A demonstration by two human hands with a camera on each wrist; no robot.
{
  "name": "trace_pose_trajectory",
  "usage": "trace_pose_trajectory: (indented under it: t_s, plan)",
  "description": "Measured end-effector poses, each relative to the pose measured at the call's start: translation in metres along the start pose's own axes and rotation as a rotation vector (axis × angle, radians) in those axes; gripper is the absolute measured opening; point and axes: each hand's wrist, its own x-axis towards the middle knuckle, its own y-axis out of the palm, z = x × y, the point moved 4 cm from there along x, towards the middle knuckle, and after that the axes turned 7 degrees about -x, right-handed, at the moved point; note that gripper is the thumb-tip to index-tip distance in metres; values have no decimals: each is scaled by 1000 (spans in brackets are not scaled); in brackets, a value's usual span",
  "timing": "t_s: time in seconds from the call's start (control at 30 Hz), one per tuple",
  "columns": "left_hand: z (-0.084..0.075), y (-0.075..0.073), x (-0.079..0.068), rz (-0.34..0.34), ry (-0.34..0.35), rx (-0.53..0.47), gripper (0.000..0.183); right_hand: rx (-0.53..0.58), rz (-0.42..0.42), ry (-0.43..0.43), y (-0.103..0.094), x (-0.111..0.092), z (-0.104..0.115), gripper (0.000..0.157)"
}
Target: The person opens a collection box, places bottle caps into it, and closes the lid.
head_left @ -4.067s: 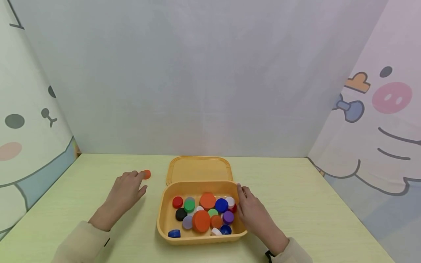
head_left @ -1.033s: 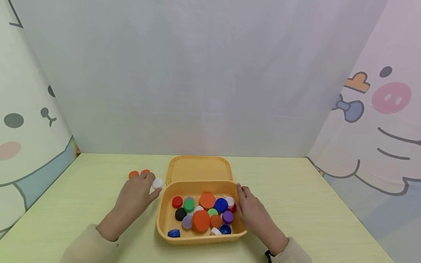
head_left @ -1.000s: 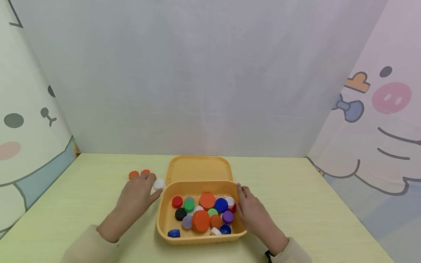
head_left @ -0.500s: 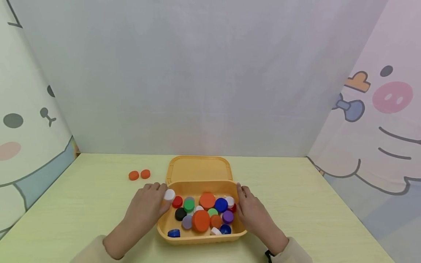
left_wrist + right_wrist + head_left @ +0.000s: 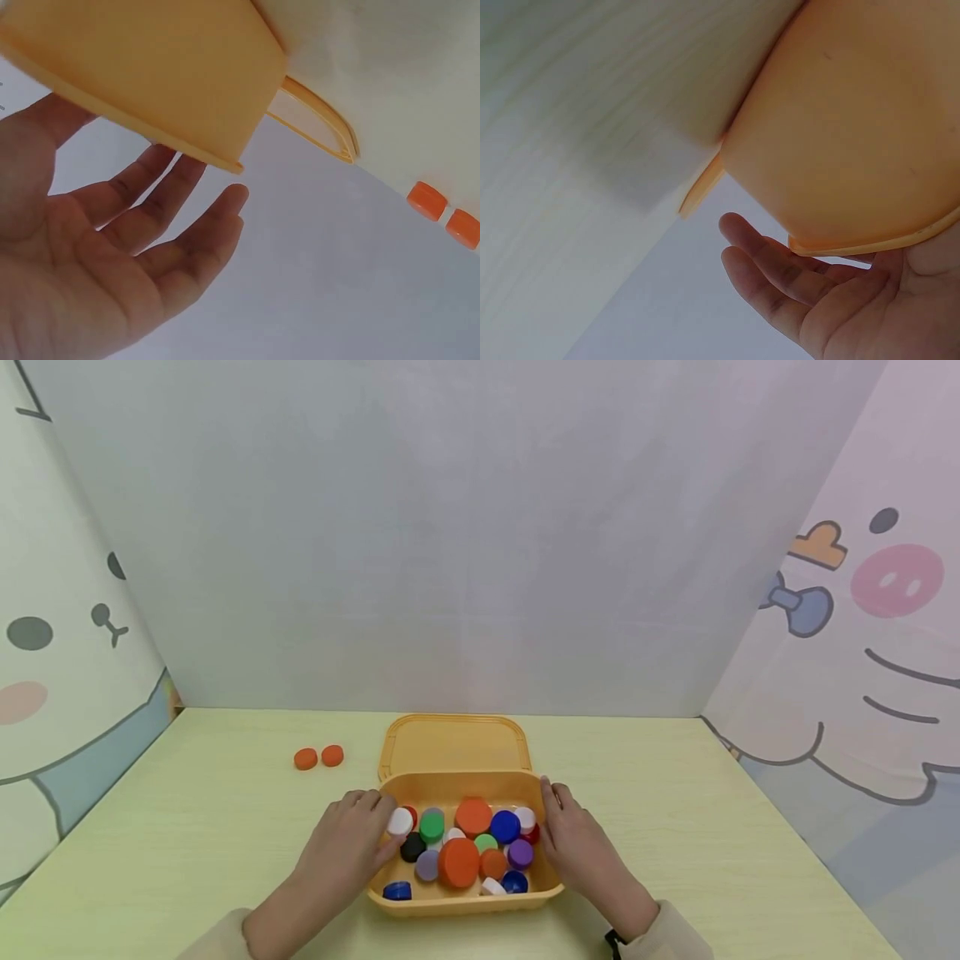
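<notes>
My left hand point(image 5: 347, 843) pinches a white bottle cap point(image 5: 400, 822) between thumb and fingers, over the left end of a yellow-orange plastic box point(image 5: 450, 907). In the left wrist view the box wall hides that cap, and some fingers point(image 5: 217, 232) stay outside the rim. At the opposite end, my right hand point(image 5: 588, 852) holds the box's rim, thumb on the inner side, fingers along the outside. Several bottle caps lie in the box, among them a large orange cap point(image 5: 459, 863), a green cap point(image 5: 432, 826), a black cap point(image 5: 412, 847) and a purple cap point(image 5: 521, 854).
Two orange caps point(image 5: 305, 759) lie side by side on the pale wooden table point(image 5: 720, 860), left of the box. Behind the box is its flat yellow-orange lid point(image 5: 454, 745). A grey cloth backdrop point(image 5: 450, 543) closes off the back of the table.
My left hand has brought the white cap from beside the two orange caps rightward and toward me, over the box. A second orange cap has joined the first. The right hand stays put.
</notes>
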Motion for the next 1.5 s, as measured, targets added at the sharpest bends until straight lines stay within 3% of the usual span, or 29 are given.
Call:
trace_pose_trajectory:
  t_s: [0.47, 0.87, 1.27, 1.5]
  plan:
    - [1, 13, 3, 111, 22, -8, 34, 6, -5, -11, 1, 0, -1, 53]
    - [0, 19, 8, 199, -24, 21, 35, -5, -6, -12, 1, 0, -1, 53]
    - [1, 24, 9, 206, -37, 34, 31, -6, -3, -11, 1, 1, -1, 53]
    - [-4, 12, 7, 175, -48, 38, 29, 0, 1, -10, 2, 1, -1, 53]
